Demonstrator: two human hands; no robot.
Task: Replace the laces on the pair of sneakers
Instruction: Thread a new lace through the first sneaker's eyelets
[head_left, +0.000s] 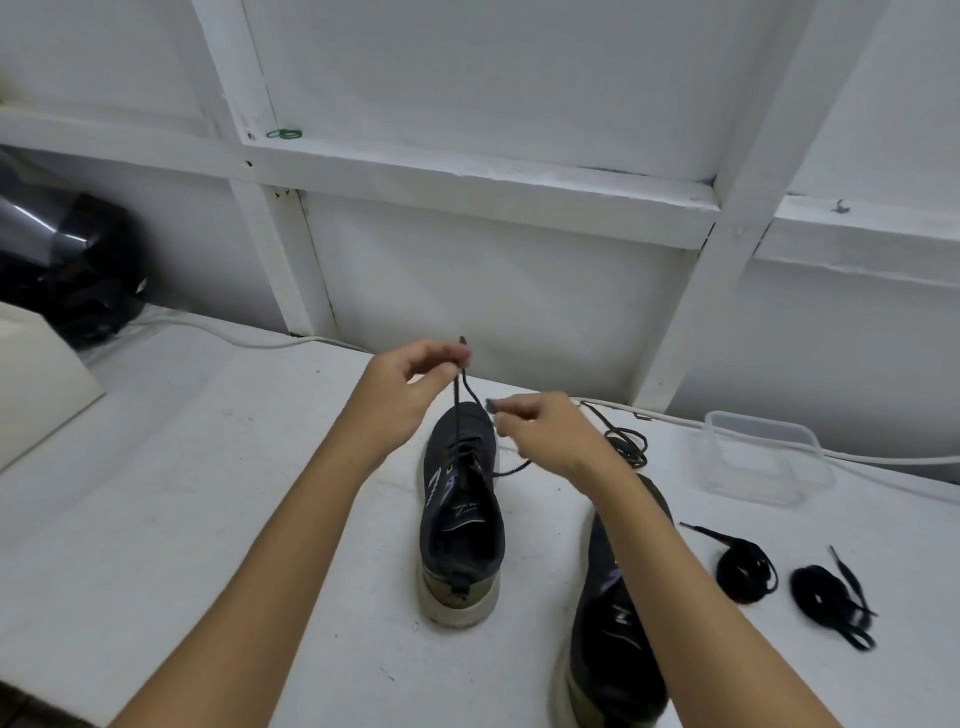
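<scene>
Two hands work above our dark sneaker (462, 514): left hand (402, 395) pinches one black lace (456, 410) end, right hand (545, 431) grips the other, blurred.

dark sneaker (461, 525), purple accents, perhaps olive heel, black laces (746, 569)

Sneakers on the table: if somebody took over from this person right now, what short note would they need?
Left hand: pinching one end of the lace, pulled up above the middle sneaker.
Right hand: pinching the other end, held lower to the right.
Second sneaker: lies at right, under the right forearm; its lacing is hidden.
Two coiled black laces wait at right; another loose lace lies behind the right hand.
Done: the middle sneaker's lower eyelets look threaded.
Left: finish it; check the second sneaker.
</scene>
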